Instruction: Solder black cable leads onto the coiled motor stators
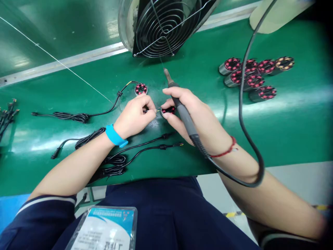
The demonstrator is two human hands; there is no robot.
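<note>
Black iron [185,117], right hand [208,121]; wire [157,110], left hand [134,116]

Blocked straight ahead by the wire-guarded fan [166,27] standing on the worktop [286,139], with a small coil ring [141,89] and its lead lying just beyond the left hand [135,116]. Cluttered left and near by bundled black cables [75,117], and crossed on the right by the soldering-iron cord [241,104] looping from the right hand [192,111] up past the cluster of wound stators [256,81]. Open green surface between cord and right hand, and right of the cord below the stators.
</note>
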